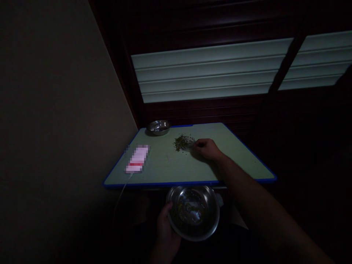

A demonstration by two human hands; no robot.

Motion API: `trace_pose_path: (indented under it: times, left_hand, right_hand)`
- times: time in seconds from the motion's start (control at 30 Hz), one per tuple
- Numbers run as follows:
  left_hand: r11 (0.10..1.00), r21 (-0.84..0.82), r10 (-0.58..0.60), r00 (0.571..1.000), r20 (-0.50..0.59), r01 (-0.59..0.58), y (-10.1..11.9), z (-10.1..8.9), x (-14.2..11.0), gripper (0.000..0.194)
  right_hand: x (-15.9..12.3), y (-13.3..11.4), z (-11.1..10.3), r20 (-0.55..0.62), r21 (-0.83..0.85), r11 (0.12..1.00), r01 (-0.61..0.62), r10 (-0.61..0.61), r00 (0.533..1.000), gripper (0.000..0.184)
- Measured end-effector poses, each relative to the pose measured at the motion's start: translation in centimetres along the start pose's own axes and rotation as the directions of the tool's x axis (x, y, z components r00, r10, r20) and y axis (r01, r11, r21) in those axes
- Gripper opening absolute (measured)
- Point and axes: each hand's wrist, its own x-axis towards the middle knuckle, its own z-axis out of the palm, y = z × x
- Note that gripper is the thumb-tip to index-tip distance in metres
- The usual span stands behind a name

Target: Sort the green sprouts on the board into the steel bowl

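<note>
My left hand (167,231) grips the left rim of a large metal bowl (214,220), thumb over the edge. The bowl is just below the table's near edge, tilted toward me, with some small greenish bits inside. Over the table, my right hand (207,147) is closed, its fingertips at the right side of a loose pile of small green and dark seed-like bits (180,143). A pale, see-through patch shows among the bits by those fingertips. What the fingers pinch, if anything, is too dark to make out.
The pile lies on a pale green table (165,172) with a blue edge. A smaller metal bowl (159,128) stands at the back left. A phone (137,159) with a blurred screen and a white cable (122,192) lies at the left. Behind are dark panels with pale slats.
</note>
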Motion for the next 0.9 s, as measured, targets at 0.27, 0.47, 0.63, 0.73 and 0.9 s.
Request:
trace_pose_path:
  times: [0.27, 0.47, 0.63, 0.73, 0.9]
  left_hand:
    - [1.000, -0.003, 0.003, 1.000, 0.000, -0.003, -0.07, -0.15, 0.06, 0.018]
    - [1.000, -0.007, 0.006, 1.000, -0.009, -0.006, -0.08, -0.18, 0.12, 0.016]
    - [1.000, -0.018, -0.013, 1.000, 0.002, 0.013, -0.09, -0.14, -0.04, 0.016]
    - [1.000, -0.024, 0.000, 1.000, -0.002, 0.000, -0.07, -0.01, -0.14, 0.016]
    - [1.000, -0.019, 0.000, 1.000, -0.021, 0.000, -0.08, -0.01, -0.13, 0.014]
  right_hand:
    - [-0.13, -0.37, -0.22, -0.014, -0.068, 0.997, -0.039, 0.038, 0.999, 0.014]
    - [-0.30, -0.26, 0.00, 0.035, -0.078, 0.997, 0.024, -0.021, 0.999, 0.016]
    - [-0.38, -0.28, 0.25, 0.077, -0.026, 0.999, 0.025, -0.023, 0.997, 0.012]
    - [-0.38, -0.32, 0.33, 0.081, -0.015, 1.000, 0.024, -0.022, 0.996, 0.012]
    - [-0.48, -0.60, 0.20, 0.122, 0.026, 1.000, 0.015, -0.018, 0.992, 0.009]
